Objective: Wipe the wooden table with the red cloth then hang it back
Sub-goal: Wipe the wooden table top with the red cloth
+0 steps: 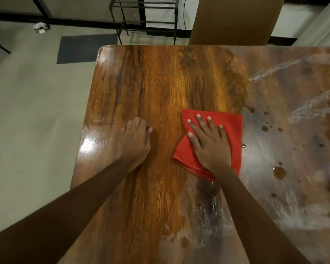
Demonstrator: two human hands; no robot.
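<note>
A folded red cloth [231, 128] lies flat on the glossy wooden table [156, 82], near its middle. My right hand [208, 141] presses down on the cloth with its fingers spread and straight. My left hand [134, 139] rests on the bare wood to the left of the cloth, its fingers curled under and holding nothing. Wet streaks and drops [278, 172] cover the table to the right of the cloth and toward the near edge.
A dark metal rack [145, 18] stands on the floor beyond the table's far edge, next to a brown board [234, 20]. A dark mat [84, 47] lies on the pale floor at the left. The table's left edge runs close to my left hand.
</note>
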